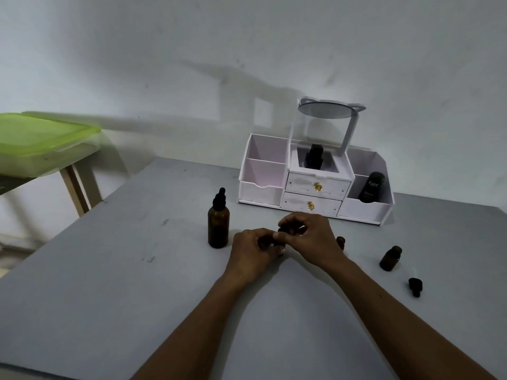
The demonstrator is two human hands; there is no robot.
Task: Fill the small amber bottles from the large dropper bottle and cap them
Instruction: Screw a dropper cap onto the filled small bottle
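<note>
Items, left edge of frame to right.

1. Green-lidded plastic box [41,138], upper left, on a stand with pale wooden legs [79,190] beside the table.
2. Wall [164,64]: plain grey-white and dim, with long soft shadows across it.
3. Table [109,283]: flat matte grey top filling the lower frame, with a few dark scuffs [149,259] at left centre.
4. Large dropper bottle [218,226]: amber glass with a black dropper top on, upright just left of my hands.
5. My left hand [253,256], centre frame, resting low on the table. Its fingers are curled round a small amber bottle [275,242], which they mostly hide.
6. My right hand [310,237], touching the left. Thumb and fingertips are closed in a pinch on the black cap [282,230] at the top of that bottle. I cannot tell how far on the cap sits.
7. White organiser [263,171], against the wall behind my hands. It has two drawers with gold knobs, and open bins on either side. A round mirror [326,109] is tipped flat on its frame above. A dark bottle [315,157] stands in the centre well, and a black bottle marked Kahf [371,187] leans in the right bin.
8. Second small bottle [340,241]: uncapped, just behind my right wrist, partly hidden.
9. Third small bottle [390,258]: uncapped, standing further right.
10. Loose dropper cap [414,286]: black, lying on the table near the third bottle, toward the lower right.
</note>
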